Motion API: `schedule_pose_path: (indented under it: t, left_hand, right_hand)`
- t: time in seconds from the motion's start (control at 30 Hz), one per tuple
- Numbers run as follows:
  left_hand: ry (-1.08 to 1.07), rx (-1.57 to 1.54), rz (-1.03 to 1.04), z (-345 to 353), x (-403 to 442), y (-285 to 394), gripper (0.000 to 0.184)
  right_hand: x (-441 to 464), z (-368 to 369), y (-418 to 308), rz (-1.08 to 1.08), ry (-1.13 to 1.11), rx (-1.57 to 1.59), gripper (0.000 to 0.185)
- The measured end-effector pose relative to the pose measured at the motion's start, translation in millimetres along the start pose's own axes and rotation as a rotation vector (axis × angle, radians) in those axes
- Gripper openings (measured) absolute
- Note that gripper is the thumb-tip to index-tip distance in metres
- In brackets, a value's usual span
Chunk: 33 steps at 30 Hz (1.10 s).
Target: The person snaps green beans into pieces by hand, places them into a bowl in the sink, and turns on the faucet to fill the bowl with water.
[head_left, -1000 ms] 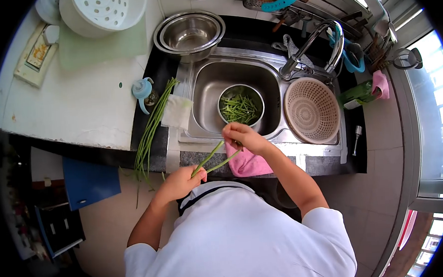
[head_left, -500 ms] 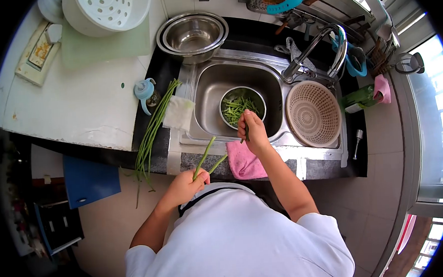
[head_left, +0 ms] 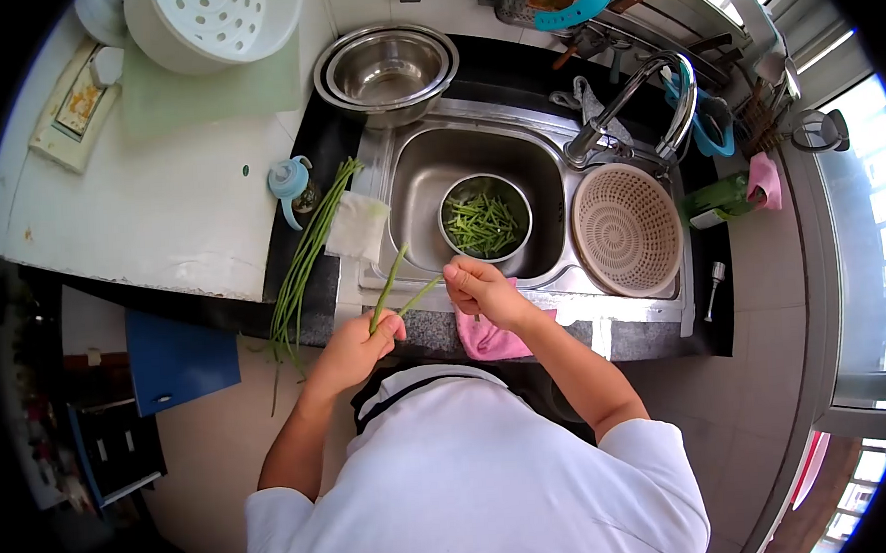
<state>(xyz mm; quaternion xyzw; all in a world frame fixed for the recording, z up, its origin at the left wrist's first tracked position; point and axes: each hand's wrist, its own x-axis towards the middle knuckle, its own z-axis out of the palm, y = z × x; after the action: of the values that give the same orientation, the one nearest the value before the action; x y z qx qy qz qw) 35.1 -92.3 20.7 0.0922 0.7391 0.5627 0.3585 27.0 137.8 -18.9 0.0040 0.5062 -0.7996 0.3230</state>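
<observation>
Step in hand seems snapping: left hand (head_left: 352,351), lower centre, grasps long thin green stalks (head_left: 392,279); right hand (head_left: 484,292) pinches one tip (short green pieces (head_left: 480,224) lie mid-frame). Next move calls for steady hold.

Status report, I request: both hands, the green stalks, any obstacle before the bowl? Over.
Left hand closed on green stalks; right hand pinching one stalk's tip. Cut pieces in steel bowl. Pink cloth beneath right hand; bowl's opening unblocked.
</observation>
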Motion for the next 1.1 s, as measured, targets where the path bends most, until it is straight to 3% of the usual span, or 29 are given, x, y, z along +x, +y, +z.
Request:
schedule_pose_path:
  t: [0.07, 0.2, 0.27, 0.33, 0.43, 0.6, 0.63, 0.73, 0.77, 0.8, 0.87, 1.03, 1.07, 1.1]
  left_hand:
    - [0.072, 0.053, 0.031, 14.9, 0.4, 2.5, 0.03]
    - [0.194, 0.119, 0.051, 27.2, 4.0, 14.8, 0.03]
    - [0.139, 0.12, 0.019, 28.2, -2.9, 19.0, 0.031]
    - [0.042, 0.094, 0.04, 34.8, -12.5, 14.7, 0.031]
    - [-0.039, 0.123, 0.018, 27.7, -15.6, 12.4, 0.031]
    - [-0.226, 0.142, -0.028, 6.0, -5.0, 16.4, 0.029]
    - [-0.237, 0.182, -0.046, 2.6, -5.3, 17.5, 0.028]
    - [-0.178, 0.273, -0.067, -2.8, -6.3, 22.5, 0.028]
    - [-0.102, 0.25, -0.051, -2.2, -7.3, 20.9, 0.026]
    - [-0.103, 0.252, -0.049, -3.1, -6.0, 14.1, 0.026]
    - [0.038, 0.1, -0.019, -5.0, -2.3, -2.0, 0.026]
    - [0.129, -0.017, 0.076, 18.8, 7.3, 6.2, 0.026]
    - [0.127, -0.014, 0.076, 18.3, 4.9, 8.0, 0.026]
    - [0.037, -0.063, 0.021, 16.8, 0.0, 11.8, 0.026]
  right_hand:
    - [7.0, 8.2, 2.8, -0.149, 0.295, 0.026, 0.029]
    - [28.7, 16.1, 16.7, -0.225, 0.39, 0.302, 0.027]
    - [35.9, 11.0, 12.0, -0.189, 0.446, 0.294, 0.026]
    - [42.6, -21.4, 5.5, -0.358, 0.79, 0.43, 0.023]
    - [27.0, -36.0, -9.0, -0.288, 0.534, 0.085, 0.023]
    - [-2.0, 0.6, -16.1, 0.264, -0.251, -0.217, 0.018]
    - [-6.7, 12.0, -22.6, 0.346, -0.25, -0.285, 0.02]
    - [-4.5, 11.6, -8.0, 0.223, -0.383, -0.386, 0.029]
    - [-5.2, 11.3, -4.7, 0.086, -0.316, -0.459, 0.033]
    - [-4.9, 10.0, -0.7, 0.084, -0.314, -0.46, 0.033]
    - [-1.9, 6.0, 7.6, -0.083, 0.054, -0.251, 0.032]
    - [25.8, 25.3, 22.2, -0.205, 0.342, 0.264, 0.029]
    - [28.7, 22.0, 23.4, -0.209, 0.344, 0.266, 0.029]
    - [35.1, 14.7, 24.3, -0.216, 0.493, 0.351, 0.029]
